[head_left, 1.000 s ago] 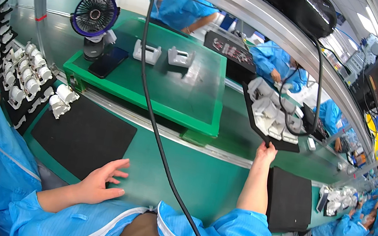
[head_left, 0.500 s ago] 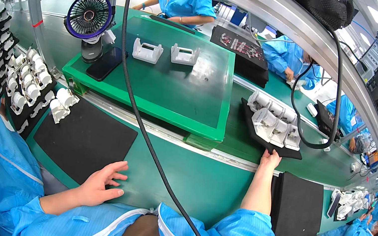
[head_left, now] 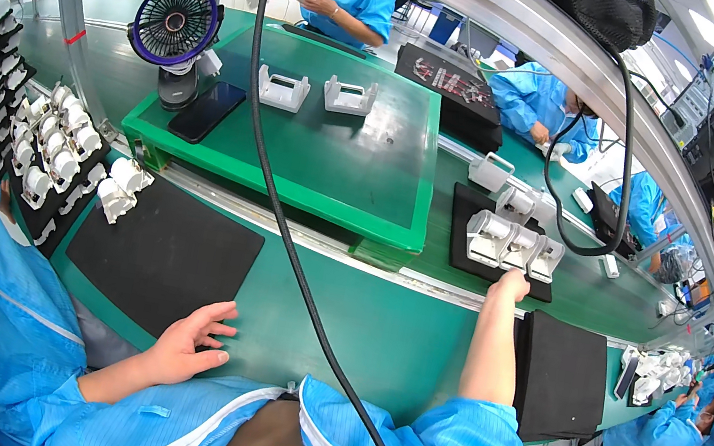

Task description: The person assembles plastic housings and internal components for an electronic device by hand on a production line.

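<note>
My left hand (head_left: 190,346) hovers over the near green worktop, fingers spread and holding nothing. To its left lies a bare black foam mat (head_left: 169,257). My right hand (head_left: 510,288) is stretched forward with its fingers curled at the near edge of another black foam mat (head_left: 462,232), close against the white plastic housings (head_left: 520,244) standing on it. Whether the fingers pinch the mat or a housing is hidden. One more white housing (head_left: 488,172) stands at the back edge of this mat.
A raised green platform (head_left: 288,182) carries two white brackets (head_left: 348,97), a small fan (head_left: 173,28) and a phone (head_left: 206,112). A black cable (head_left: 281,219) hangs across my front. Stacked black mats (head_left: 563,379) lie at right; white housings (head_left: 57,137) fill the left. Co-workers (head_left: 348,2) sit opposite.
The mat at my right hand has gone from tilted to flat, and its housings have shifted, the back one standing apart. My right fingers now curl at its near edge. My left hand barely moved.
</note>
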Demonstrator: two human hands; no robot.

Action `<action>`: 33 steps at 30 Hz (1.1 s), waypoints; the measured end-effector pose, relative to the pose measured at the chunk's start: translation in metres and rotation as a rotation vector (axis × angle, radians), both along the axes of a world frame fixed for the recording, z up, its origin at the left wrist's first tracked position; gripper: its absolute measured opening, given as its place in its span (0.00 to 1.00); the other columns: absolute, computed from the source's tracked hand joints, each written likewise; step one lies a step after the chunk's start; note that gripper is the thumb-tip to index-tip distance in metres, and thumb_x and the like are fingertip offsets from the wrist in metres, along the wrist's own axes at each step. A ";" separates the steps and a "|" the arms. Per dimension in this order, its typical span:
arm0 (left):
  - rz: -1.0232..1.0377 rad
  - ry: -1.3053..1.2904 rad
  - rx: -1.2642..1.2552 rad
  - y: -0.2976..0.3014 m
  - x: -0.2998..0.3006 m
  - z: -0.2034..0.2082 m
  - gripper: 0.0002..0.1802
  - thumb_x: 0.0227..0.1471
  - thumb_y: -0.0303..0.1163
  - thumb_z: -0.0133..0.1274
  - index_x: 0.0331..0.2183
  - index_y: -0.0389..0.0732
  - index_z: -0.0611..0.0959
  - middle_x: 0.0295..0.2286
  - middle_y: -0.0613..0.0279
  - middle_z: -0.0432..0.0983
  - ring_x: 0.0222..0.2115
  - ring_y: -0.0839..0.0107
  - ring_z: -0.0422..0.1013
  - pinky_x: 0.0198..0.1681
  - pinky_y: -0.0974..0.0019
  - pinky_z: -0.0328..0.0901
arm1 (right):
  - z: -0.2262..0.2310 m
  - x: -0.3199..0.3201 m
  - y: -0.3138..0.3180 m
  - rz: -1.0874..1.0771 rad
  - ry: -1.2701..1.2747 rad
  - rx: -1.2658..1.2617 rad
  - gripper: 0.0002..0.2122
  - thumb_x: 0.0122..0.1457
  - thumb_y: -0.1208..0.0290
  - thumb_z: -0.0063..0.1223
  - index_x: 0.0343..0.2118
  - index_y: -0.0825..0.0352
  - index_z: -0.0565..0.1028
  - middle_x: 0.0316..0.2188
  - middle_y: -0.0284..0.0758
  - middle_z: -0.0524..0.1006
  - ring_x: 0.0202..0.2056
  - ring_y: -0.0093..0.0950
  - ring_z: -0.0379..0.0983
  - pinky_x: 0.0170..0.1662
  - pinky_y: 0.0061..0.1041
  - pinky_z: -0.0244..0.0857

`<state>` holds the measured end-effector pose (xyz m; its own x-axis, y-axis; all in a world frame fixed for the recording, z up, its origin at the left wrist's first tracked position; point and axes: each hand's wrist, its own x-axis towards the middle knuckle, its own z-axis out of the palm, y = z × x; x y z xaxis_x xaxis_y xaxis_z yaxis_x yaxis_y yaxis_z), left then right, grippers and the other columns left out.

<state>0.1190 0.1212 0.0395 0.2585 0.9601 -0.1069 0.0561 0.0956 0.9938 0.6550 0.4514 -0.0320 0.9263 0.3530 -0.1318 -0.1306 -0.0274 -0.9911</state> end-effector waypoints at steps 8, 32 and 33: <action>0.128 -0.034 -0.019 -0.002 -0.005 -0.008 0.39 0.50 0.21 0.56 0.62 0.40 0.60 0.56 0.50 0.63 0.51 0.65 0.68 0.48 0.66 0.67 | 0.093 0.006 0.041 -0.004 -1.133 -0.107 0.16 0.47 0.79 0.51 0.42 0.72 0.77 0.38 0.50 0.79 0.44 0.48 0.74 0.52 0.41 0.64; 0.448 1.102 0.677 -0.025 0.018 -0.098 0.13 0.43 0.39 0.59 0.34 0.45 0.82 0.49 0.48 0.68 0.55 0.43 0.58 0.57 0.34 0.47 | 0.072 0.012 0.165 1.226 -1.563 -0.815 0.09 0.48 0.74 0.59 0.33 0.58 0.84 0.34 0.40 0.81 0.39 0.37 0.79 0.43 0.34 0.72; 0.439 1.105 0.680 -0.023 0.018 -0.097 0.14 0.43 0.38 0.59 0.35 0.44 0.81 0.49 0.47 0.68 0.55 0.43 0.59 0.57 0.34 0.48 | 0.070 0.018 0.161 1.261 -1.497 -0.857 0.09 0.48 0.74 0.59 0.33 0.57 0.84 0.34 0.39 0.82 0.39 0.35 0.79 0.42 0.32 0.72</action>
